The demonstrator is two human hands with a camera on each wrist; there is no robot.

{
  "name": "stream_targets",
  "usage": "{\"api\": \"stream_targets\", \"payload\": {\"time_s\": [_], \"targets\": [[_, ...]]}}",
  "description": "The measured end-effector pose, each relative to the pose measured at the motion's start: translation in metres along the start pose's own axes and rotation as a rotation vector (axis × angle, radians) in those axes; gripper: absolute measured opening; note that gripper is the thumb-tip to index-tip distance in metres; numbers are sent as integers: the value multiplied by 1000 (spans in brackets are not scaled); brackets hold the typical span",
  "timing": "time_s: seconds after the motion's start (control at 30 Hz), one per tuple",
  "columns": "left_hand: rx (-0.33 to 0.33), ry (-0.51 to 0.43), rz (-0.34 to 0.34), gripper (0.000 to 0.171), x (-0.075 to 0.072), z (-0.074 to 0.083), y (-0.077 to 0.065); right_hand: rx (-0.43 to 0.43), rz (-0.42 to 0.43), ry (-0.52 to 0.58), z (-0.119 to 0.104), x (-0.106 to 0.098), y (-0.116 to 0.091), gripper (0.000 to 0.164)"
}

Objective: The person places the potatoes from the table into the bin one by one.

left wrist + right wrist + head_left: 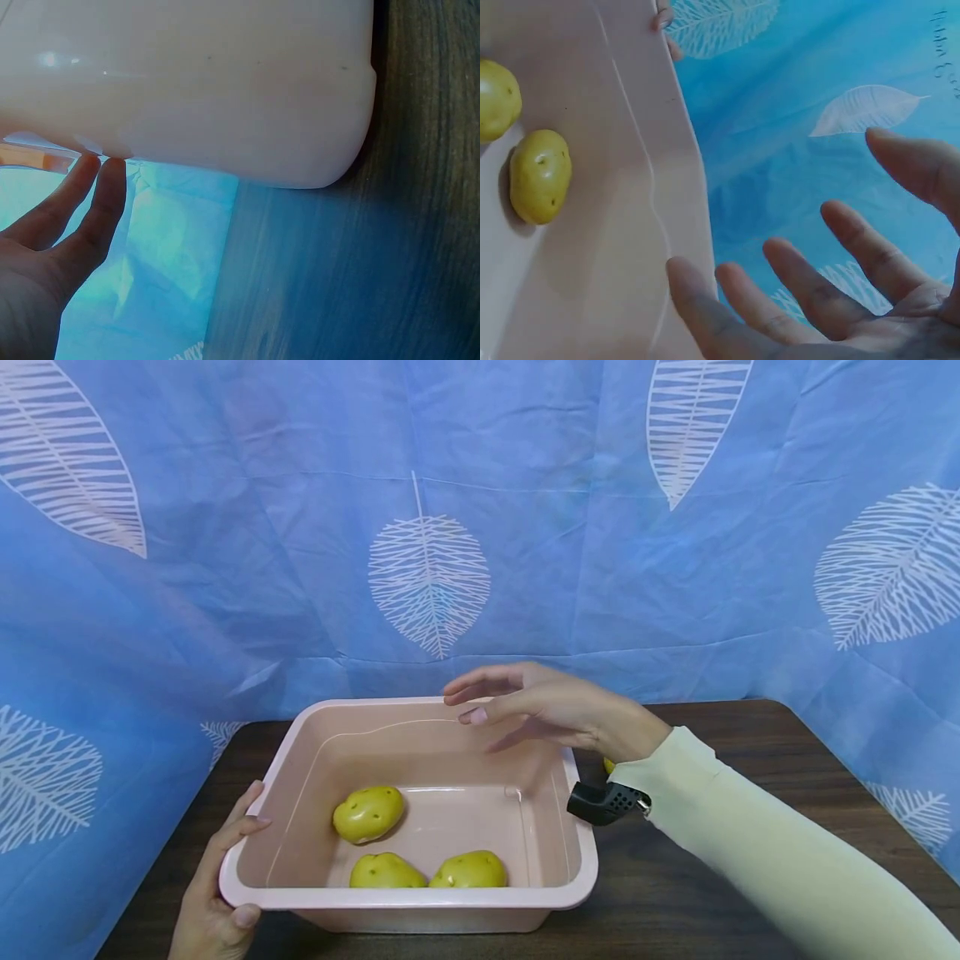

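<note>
A pale pink plastic basin (457, 898) stands on the table with three yellow-green potatoes inside. One potato (368, 815) lies toward the left; another potato (386, 871) and a third potato (470, 869) lie along the near wall, partly hidden by the rim. My left hand (217, 881) grips the basin's near-left corner, thumb at the front and fingers at the left rim. Over the basin's back right part hovers my right hand (551, 706), holding nothing. Its fingers (821, 296) are spread and loosely bent in the right wrist view.
To the right of the basin, a small yellow thing (608, 766) peeks out from behind the right wrist, mostly hidden. The dark wooden table (720, 860) extends right of the basin. A blue cloth (540, 577) with white leaf prints hangs behind and at both sides.
</note>
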State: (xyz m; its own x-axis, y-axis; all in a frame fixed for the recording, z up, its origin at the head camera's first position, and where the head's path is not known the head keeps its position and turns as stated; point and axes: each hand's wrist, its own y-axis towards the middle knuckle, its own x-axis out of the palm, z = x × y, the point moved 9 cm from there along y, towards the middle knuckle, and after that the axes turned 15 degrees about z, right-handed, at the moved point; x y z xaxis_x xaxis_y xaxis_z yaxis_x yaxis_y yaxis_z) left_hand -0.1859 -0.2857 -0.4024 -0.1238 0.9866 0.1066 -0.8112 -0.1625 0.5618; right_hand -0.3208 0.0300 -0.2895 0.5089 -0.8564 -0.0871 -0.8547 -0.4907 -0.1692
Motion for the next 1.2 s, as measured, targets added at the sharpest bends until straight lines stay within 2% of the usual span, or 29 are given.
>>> {"api": "stream_targets", "payload": {"time_s": [0.17,0.27,0.4,0.57,0.7,0.97,1.1,1.2], "targets": [[-61,29,21,69,-1,-2,1,-44,6,39,-4,-13,-12,56],[-57,28,17,69,0,-1,1,-81,18,40,-5,-23,-20,56],[-11,2,-5,69,1,1,2,-137,44,31,-7,-38,-33,55],[19,-8,-16,67,1,2,1,-149,120,-13,-7,-57,-47,51],[24,-2,-11,67,0,3,2,-161,147,2,-5,-70,-55,49],[-1,-24,-5,67,0,1,1,-217,181,38,-2,-96,-71,48],[-34,-21,10,68,0,-1,0,-228,205,44,7,-112,-75,49],[-35,-21,9,68,1,-1,0,-234,227,43,17,-125,-78,49]]}}
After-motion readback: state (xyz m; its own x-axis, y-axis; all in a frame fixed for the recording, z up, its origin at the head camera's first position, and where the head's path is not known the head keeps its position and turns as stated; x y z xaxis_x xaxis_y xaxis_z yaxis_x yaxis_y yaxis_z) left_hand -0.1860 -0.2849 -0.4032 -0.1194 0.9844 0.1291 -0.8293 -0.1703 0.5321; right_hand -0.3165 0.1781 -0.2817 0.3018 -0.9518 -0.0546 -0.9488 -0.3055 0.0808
